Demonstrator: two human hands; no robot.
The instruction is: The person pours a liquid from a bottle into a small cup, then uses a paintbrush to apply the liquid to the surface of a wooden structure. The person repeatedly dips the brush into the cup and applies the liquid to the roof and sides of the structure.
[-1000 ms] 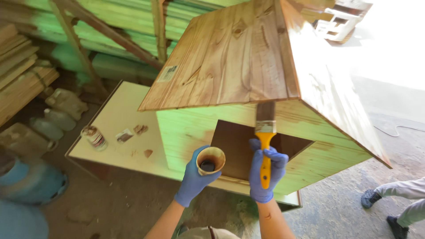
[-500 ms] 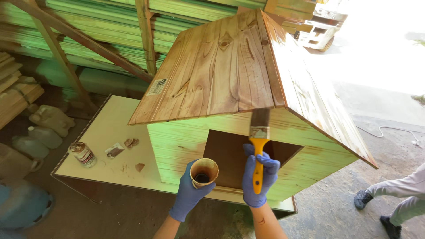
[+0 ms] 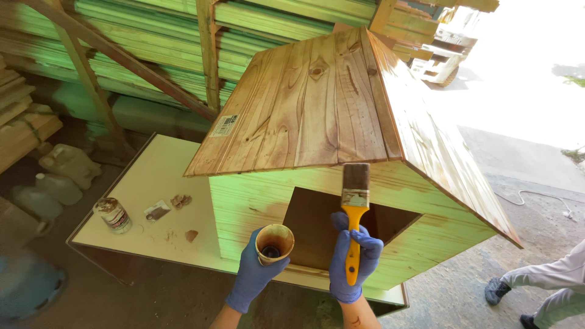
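Gripping a small cup in the left hand, the person keeps its mouth turned up and level, which looks meant to keep the dark liquid inside from spilling; the gloved fingers wrap round its side. Just beside it, the right hand is closed round the yellow handle of a flat paintbrush, held upright with the dark bristles at the top, right at the lower edge of the roof, a grip that would suit stroking that edge. Both hands wear blue gloves: two gloves, one cup, one brush.

Behind the hands stands one wooden doghouse on a pale bench, near its right end, its dark square doorway facing the person between the two hands. The roof boards are glossy and brown, while the front wall below is paler.

On the bench's left part, well apart from the hands, stands one stained tin near the front edge, with a few small scraps beside it.

Farther off, stacked boards fill the back. At the lower right another person's legs show on the floor.
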